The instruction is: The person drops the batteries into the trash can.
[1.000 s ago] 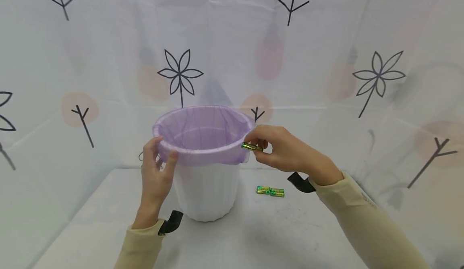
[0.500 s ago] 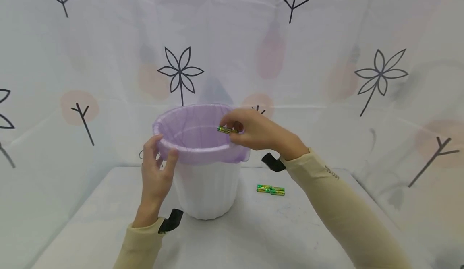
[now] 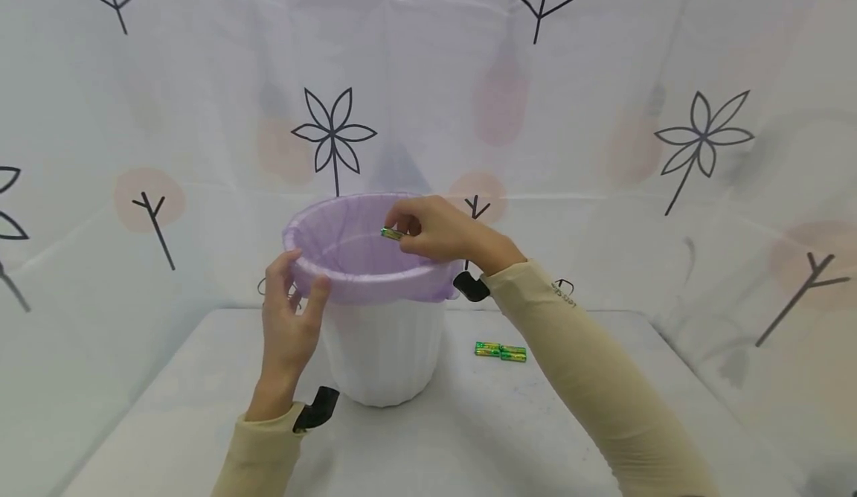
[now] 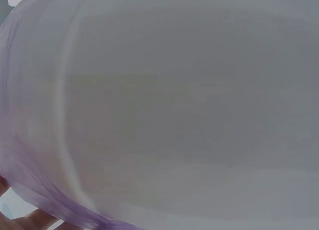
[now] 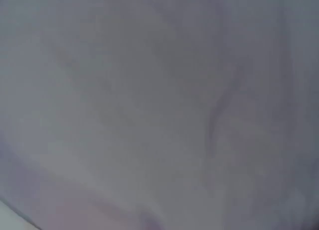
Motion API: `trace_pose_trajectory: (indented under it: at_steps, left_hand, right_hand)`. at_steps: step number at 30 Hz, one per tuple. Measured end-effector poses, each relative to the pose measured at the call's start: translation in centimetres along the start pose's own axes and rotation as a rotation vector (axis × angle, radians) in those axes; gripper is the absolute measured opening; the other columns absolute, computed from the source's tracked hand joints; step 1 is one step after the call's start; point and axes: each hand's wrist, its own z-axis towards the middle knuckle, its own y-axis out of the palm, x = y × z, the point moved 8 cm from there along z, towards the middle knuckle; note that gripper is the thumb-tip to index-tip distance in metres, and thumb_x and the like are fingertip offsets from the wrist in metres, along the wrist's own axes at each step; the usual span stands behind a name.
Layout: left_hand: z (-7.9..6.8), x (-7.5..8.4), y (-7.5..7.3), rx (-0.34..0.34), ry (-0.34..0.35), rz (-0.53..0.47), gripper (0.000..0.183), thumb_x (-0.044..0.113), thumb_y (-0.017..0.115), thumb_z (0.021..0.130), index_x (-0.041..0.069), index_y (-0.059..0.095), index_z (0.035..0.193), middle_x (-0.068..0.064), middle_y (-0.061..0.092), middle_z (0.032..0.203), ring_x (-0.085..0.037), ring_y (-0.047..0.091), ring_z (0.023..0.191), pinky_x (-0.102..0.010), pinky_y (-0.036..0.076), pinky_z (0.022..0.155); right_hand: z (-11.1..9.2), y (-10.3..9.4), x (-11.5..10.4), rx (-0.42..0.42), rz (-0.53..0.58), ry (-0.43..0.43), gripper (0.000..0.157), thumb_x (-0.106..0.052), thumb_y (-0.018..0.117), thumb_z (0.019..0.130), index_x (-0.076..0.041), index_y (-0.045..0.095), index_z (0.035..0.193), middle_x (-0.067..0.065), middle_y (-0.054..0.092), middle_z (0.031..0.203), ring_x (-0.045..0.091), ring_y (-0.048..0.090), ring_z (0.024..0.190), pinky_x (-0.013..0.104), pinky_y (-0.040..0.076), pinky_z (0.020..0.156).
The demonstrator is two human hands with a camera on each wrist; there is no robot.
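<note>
White table (image 3: pixel 402 452) is bearing bin (image 3: pixel 382 356): left hand (image 3: pixel 291 322), fingers spread, gripping it at eight o'clock; right hand (image 3: pixel 438 229) pinching battery (image 3: pixel 390 233) over it; loose batteries (image 3: pixel 500 352) lying at four o'clock.

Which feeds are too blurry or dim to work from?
Head view: clearest, softly lit, small green-and-gold cylindrical batteries distinct; left wrist: dim, low-contrast, sheer purple plastic liner discernible lower left; right wrist: worst, badly blurred, probably unusable.
</note>
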Motion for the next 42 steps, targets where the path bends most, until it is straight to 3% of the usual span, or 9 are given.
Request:
trace_pose_trajectory:
  at_steps: [8,17,42]
  left_hand:
    - [0.0,0.1,0.0,-0.007,0.008,0.007,0.05,0.02,0.063,0.092,0.014,0.041,0.136,-0.005,0.04,0.146,-0.028,0.039,0.132,-0.061,0.033,0.104]
    - [-0.1,-0.1,-0.1,-0.012,-0.005,0.023,0.051,0.022,0.063,0.092,0.013,0.041,0.137,-0.004,0.04,0.145,-0.027,0.039,0.132,-0.059,0.033,0.104]
    - [-0.1,0.1,-0.1,-0.002,0.002,0.003,0.051,0.021,0.064,0.091,0.012,0.041,0.136,-0.006,0.041,0.145,-0.026,0.041,0.131,-0.059,0.035,0.103]
  right_hand:
    - [1.1,1.0,0.4,-0.041,0.028,0.036,0.027,-0.007,0.06,0.08,-0.017,0.065,0.105,-0.004,0.063,0.093,0.013,0.056,0.088,0.029,0.048,0.079]
    - [1.8,1.9,1.4,-0.062,0.037,0.076,0.026,-0.006,0.062,0.081,-0.018,0.064,0.104,-0.002,0.062,0.092,0.014,0.056,0.088,0.029,0.048,0.078]
    - [2.1,1.8,1.2,-0.069,-0.028,0.047,0.026,-0.012,0.06,0.081,-0.012,0.064,0.108,-0.001,0.062,0.092,0.014,0.056,0.085,0.028,0.048,0.076]
